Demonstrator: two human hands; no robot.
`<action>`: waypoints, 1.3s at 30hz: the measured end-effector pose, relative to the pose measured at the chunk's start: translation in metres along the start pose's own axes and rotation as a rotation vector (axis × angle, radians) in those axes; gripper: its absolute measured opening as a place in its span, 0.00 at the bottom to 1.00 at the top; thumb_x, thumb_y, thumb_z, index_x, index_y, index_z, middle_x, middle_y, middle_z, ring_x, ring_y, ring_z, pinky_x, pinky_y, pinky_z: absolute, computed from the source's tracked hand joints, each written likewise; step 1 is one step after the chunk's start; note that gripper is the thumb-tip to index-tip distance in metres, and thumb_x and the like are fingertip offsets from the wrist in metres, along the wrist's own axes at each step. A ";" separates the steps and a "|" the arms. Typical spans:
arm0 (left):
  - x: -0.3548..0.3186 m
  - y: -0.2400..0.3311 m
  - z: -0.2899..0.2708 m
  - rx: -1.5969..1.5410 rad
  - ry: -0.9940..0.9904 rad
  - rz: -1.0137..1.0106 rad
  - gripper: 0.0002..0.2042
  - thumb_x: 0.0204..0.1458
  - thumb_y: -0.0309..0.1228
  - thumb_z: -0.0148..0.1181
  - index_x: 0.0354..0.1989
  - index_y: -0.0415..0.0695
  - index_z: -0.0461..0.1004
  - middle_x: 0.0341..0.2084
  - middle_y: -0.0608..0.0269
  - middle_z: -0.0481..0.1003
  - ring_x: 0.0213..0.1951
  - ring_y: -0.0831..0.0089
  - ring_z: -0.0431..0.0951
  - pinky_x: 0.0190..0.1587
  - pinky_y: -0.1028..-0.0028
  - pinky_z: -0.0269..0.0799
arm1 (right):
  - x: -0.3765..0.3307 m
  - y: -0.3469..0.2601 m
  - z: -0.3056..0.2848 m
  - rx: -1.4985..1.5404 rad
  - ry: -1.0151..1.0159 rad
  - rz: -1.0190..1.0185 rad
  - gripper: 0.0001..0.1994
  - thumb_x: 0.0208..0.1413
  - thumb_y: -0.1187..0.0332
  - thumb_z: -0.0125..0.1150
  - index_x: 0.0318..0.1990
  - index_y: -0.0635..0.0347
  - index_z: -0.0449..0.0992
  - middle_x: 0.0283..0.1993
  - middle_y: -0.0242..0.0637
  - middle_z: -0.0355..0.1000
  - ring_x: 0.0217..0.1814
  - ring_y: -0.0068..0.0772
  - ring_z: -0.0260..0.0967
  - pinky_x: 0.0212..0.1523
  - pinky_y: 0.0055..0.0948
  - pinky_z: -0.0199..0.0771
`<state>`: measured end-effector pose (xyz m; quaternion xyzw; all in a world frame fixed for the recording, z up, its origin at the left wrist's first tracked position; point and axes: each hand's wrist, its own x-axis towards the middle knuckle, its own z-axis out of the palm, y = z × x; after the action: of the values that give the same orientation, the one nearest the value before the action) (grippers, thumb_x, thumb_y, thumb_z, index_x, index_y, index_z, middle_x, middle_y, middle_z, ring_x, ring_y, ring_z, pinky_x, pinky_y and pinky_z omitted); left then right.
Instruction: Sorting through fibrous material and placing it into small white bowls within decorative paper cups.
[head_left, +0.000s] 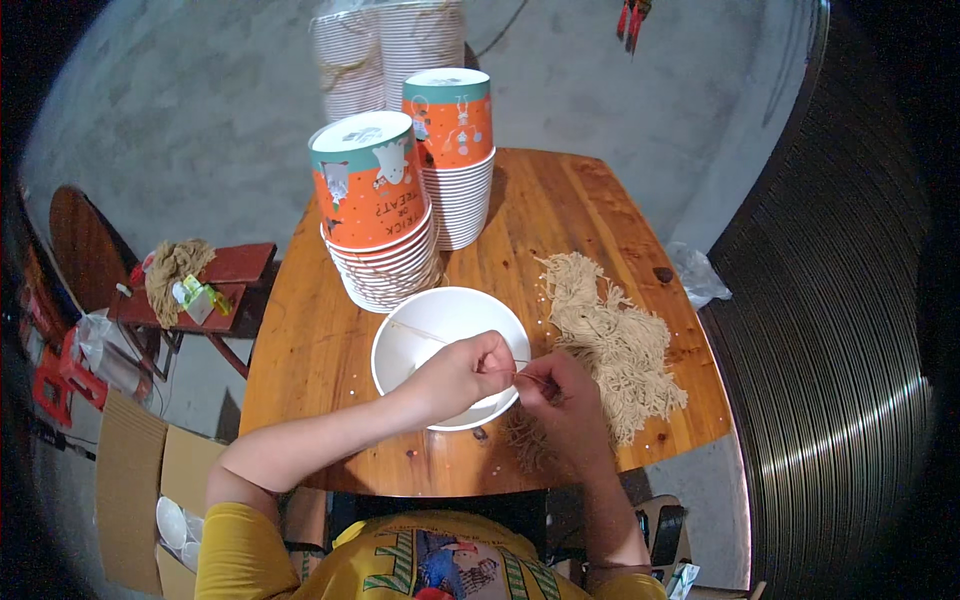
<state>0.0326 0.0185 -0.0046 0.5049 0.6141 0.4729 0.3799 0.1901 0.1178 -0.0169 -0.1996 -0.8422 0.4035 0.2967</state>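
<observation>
My left hand [465,378] reaches over a round white bowl-like tub [462,308], its thumb and fingers pinched on a thin cord [518,372]. Close beside it, at the tub's right rim, my right hand [568,405] pinches the same cord, so a short stretch of it runs between the two hands. A thin tail of cord also shows inside the tub to the left of my left hand. The fingertips are partly hidden, so any knot is too small to make out. Right of my right hand lies a heap of beige twine strands [625,350] on the wooden table.
Nested upside-down paper tubs in orange and teal [365,195] stand behind the white tub, with another stack [455,125] farther back. Left of the wooden table [560,200] is a red bench [240,270] with more twine. An open cardboard box [135,480] stands lower left; a ribbed shutter [830,350] is at right.
</observation>
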 end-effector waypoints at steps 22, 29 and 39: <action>0.001 0.008 0.006 -0.162 0.020 0.074 0.13 0.50 0.18 0.55 0.43 0.41 0.63 0.28 0.70 0.66 0.32 0.83 0.66 0.40 0.82 0.64 | -0.007 0.006 0.020 0.246 0.186 0.125 0.07 0.55 0.67 0.56 0.35 0.61 0.70 0.27 0.25 0.63 0.28 0.15 0.56 0.29 0.18 0.59; 0.002 0.009 0.003 -0.348 -0.011 -0.045 0.14 0.52 0.20 0.56 0.45 0.42 0.62 0.30 0.68 0.70 0.36 0.81 0.69 0.43 0.81 0.66 | -0.011 0.006 0.014 0.206 0.110 0.188 0.11 0.57 0.62 0.53 0.39 0.62 0.69 0.34 0.42 0.70 0.37 0.36 0.69 0.41 0.33 0.69; 0.001 0.004 0.003 -0.336 0.011 -0.069 0.15 0.52 0.21 0.57 0.45 0.42 0.61 0.29 0.68 0.70 0.33 0.80 0.69 0.41 0.81 0.66 | -0.008 -0.009 -0.003 -0.179 0.041 -0.005 0.09 0.52 0.64 0.59 0.36 0.59 0.71 0.31 0.44 0.68 0.32 0.46 0.69 0.36 0.39 0.71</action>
<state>0.0360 0.0201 -0.0019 0.4103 0.5455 0.5583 0.4715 0.1966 0.1097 -0.0112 -0.2317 -0.8691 0.3216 0.2958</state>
